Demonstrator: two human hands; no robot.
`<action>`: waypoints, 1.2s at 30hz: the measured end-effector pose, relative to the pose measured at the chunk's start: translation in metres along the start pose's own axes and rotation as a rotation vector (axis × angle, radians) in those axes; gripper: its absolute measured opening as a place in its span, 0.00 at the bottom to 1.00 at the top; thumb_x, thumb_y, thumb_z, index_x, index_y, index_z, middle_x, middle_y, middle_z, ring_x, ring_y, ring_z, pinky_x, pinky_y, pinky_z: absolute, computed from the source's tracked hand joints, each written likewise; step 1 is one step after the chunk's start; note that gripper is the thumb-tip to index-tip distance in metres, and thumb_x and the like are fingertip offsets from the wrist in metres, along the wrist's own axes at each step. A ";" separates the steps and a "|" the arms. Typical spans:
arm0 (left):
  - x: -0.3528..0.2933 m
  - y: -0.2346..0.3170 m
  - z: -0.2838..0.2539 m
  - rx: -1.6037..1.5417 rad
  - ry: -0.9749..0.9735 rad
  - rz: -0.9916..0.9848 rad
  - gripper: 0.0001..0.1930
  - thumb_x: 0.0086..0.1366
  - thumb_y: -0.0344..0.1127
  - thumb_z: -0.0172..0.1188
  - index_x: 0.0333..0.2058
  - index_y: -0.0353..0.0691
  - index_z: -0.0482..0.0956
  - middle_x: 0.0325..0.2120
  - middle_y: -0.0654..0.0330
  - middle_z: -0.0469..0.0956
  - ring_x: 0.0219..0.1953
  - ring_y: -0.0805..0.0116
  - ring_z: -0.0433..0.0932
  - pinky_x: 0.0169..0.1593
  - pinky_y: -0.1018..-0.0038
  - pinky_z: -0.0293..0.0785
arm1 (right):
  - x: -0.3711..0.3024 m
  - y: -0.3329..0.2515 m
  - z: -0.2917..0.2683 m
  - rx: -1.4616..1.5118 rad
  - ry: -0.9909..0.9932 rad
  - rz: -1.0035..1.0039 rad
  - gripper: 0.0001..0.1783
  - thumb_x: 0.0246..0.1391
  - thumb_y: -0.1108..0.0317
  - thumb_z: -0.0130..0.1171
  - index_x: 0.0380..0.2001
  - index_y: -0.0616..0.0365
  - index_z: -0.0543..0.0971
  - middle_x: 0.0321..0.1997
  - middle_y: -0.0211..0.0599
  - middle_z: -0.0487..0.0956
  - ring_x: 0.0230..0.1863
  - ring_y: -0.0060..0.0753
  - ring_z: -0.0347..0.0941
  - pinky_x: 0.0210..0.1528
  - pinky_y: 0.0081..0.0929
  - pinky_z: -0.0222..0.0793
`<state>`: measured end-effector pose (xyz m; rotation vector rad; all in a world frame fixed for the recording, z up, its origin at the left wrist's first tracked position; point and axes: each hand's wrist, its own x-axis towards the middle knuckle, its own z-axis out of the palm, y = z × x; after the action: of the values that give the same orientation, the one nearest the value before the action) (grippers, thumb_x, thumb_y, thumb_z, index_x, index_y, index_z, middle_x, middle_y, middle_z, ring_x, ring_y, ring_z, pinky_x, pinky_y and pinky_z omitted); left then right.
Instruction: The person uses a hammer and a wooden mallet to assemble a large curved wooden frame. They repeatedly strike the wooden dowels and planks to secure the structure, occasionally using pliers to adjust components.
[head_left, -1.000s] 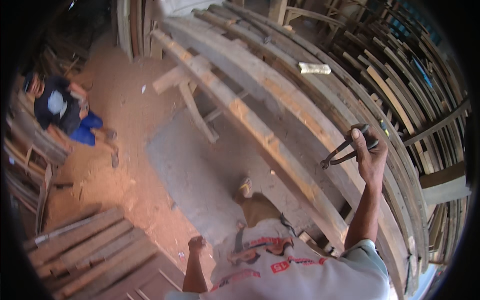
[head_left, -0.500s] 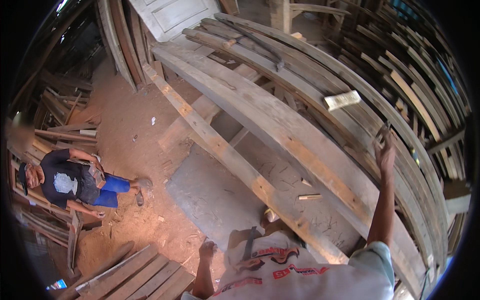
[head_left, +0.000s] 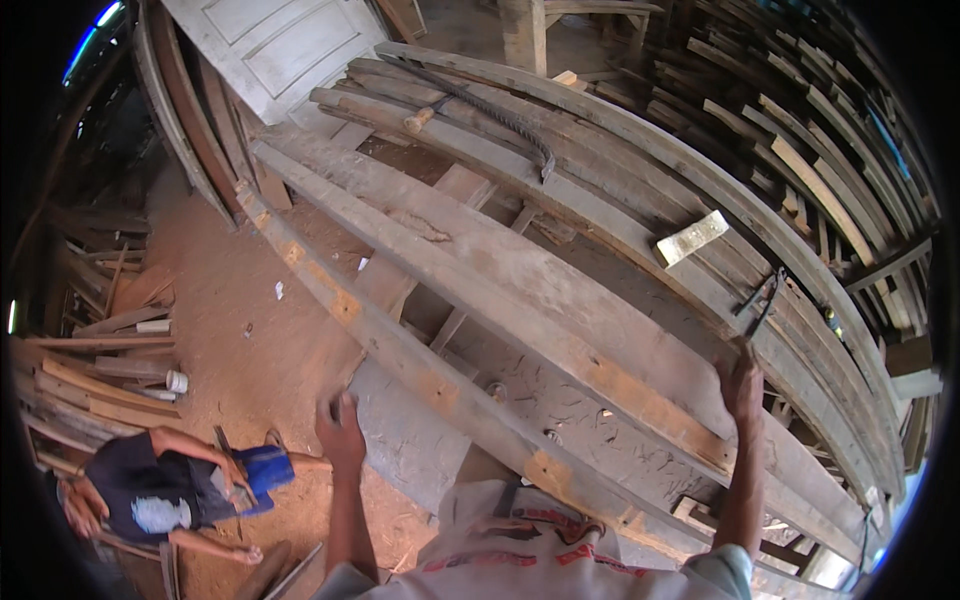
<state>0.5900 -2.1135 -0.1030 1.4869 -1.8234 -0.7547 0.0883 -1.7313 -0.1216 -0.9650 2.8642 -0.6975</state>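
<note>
Pincers, a dark metal pair with long handles, lie on the curved grey planks just beyond your right hand, handles pointing back toward you. Your right hand rests flat on the plank edge with its fingers spread toward the tool; whether the fingertips touch the handles cannot be told from this view, but nothing is clamped in that hand. Your left hand hangs free over the red dirt floor, fingers loosely curled and holding nothing. A pale wooden block sits loose on the planks a little farther up from the pincers, and a long twisted steel bar lies across the boards near the top of the stack. The planks bow and slope, so, as I judge it, a nudge from your reaching fingers could send the pincers sliding down between the boards or off the far side, where they would be hard to recover. You are stretched out with weight on one arm; if that plank shifts, you could lose balance. Another person crouches on the floor to your lower left among scrap timber, so anything knocked off that side could fall near them.
</note>
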 end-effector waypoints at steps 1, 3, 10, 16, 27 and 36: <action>0.040 0.020 0.008 -0.019 -0.069 0.123 0.13 0.71 0.36 0.58 0.47 0.31 0.78 0.37 0.54 0.81 0.40 0.66 0.79 0.47 0.70 0.75 | -0.012 -0.014 0.006 -0.011 -0.019 -0.050 0.27 0.55 0.67 0.68 0.56 0.63 0.73 0.57 0.57 0.77 0.60 0.63 0.72 0.57 0.45 0.72; 0.119 0.043 0.045 -0.066 -0.190 0.309 0.15 0.71 0.37 0.59 0.49 0.33 0.78 0.41 0.52 0.81 0.45 0.63 0.80 0.50 0.67 0.75 | -0.034 -0.066 0.009 0.117 -0.156 -0.032 0.28 0.55 0.66 0.69 0.56 0.64 0.73 0.52 0.58 0.79 0.54 0.61 0.77 0.54 0.44 0.74; 0.350 0.072 0.245 0.022 -0.472 0.441 0.24 0.67 0.43 0.63 0.55 0.34 0.75 0.50 0.44 0.80 0.57 0.46 0.77 0.59 0.60 0.72 | -0.057 -0.170 0.033 -0.001 -0.177 0.168 0.29 0.61 0.46 0.61 0.48 0.64 0.78 0.47 0.53 0.80 0.51 0.58 0.73 0.58 0.48 0.64; 0.479 0.071 0.357 0.179 -0.204 0.425 0.35 0.64 0.47 0.66 0.63 0.35 0.66 0.53 0.38 0.77 0.59 0.41 0.74 0.61 0.55 0.71 | -0.056 -0.178 0.060 -0.162 0.021 0.183 0.27 0.59 0.46 0.61 0.41 0.63 0.79 0.38 0.50 0.79 0.44 0.55 0.73 0.54 0.46 0.62; 0.564 0.044 0.410 0.447 -0.282 0.434 0.27 0.62 0.48 0.66 0.53 0.34 0.72 0.47 0.37 0.80 0.53 0.39 0.78 0.55 0.51 0.75 | -0.050 -0.177 0.074 -0.186 0.072 0.253 0.24 0.55 0.47 0.61 0.38 0.61 0.81 0.37 0.48 0.77 0.45 0.53 0.72 0.54 0.47 0.61; 0.497 0.158 0.301 0.410 -0.309 0.699 0.24 0.61 0.47 0.65 0.48 0.35 0.76 0.41 0.40 0.82 0.45 0.39 0.81 0.48 0.51 0.77 | -0.053 -0.179 0.074 -0.203 0.083 0.278 0.23 0.52 0.47 0.62 0.37 0.58 0.80 0.36 0.45 0.78 0.43 0.52 0.73 0.53 0.47 0.62</action>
<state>0.1900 -2.5630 -0.1016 0.8533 -2.6331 -0.2731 0.2455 -1.8568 -0.1169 -0.5438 3.1014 -0.4390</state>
